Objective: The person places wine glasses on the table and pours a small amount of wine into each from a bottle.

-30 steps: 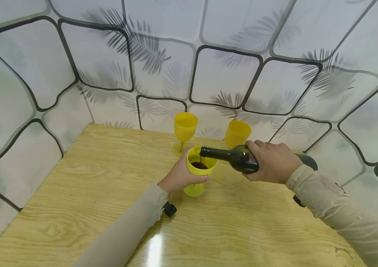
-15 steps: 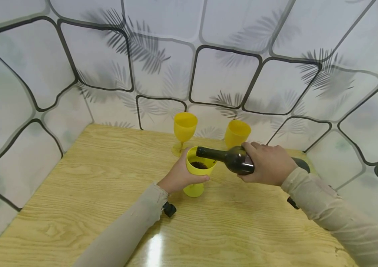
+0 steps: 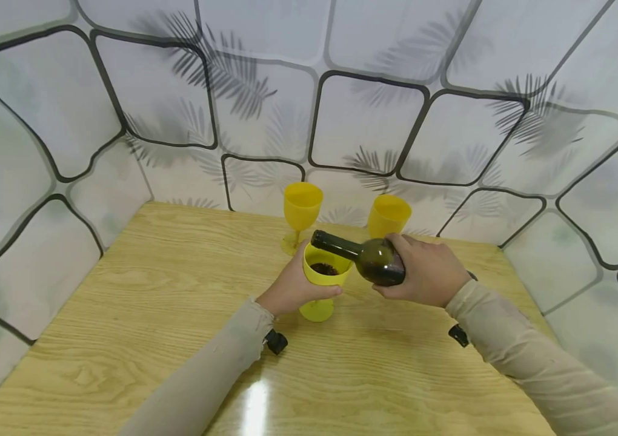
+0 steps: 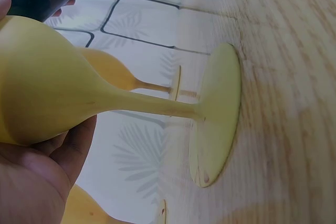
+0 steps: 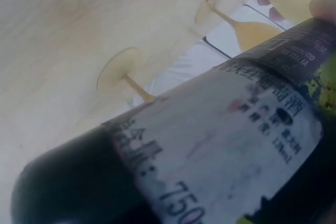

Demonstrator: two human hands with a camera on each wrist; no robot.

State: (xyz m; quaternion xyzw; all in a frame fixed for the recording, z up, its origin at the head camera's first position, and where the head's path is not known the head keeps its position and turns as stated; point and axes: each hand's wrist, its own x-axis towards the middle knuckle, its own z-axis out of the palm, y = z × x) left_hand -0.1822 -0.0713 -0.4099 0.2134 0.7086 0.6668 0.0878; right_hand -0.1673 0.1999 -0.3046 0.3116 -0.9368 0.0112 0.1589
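My left hand (image 3: 294, 286) grips the bowl of a yellow goblet (image 3: 323, 280), which has dark liquid in it. In the left wrist view, the goblet's round foot (image 4: 218, 119) is at the wooden tabletop. A dark wine bottle (image 3: 377, 261) is held around its body by my right hand (image 3: 430, 270). The bottle tilts with its neck across the goblet's opening and its mouth over the far left part of the rim. No stream shows from the mouth. The bottle's white label (image 5: 210, 140) faces the right wrist camera.
Two more yellow goblets stand at the back of the wooden table (image 3: 140, 315): one goblet (image 3: 302, 207) behind my left hand, another goblet (image 3: 389, 216) behind the bottle, partly hidden. A patterned wall (image 3: 265, 115) borders the table's back and sides.
A dark stream fell from the bottle's mouth a second ago and is gone now. The right hand and bottle have shifted left, the mouth rising slightly. The left hand and goblet have stayed nearly still.
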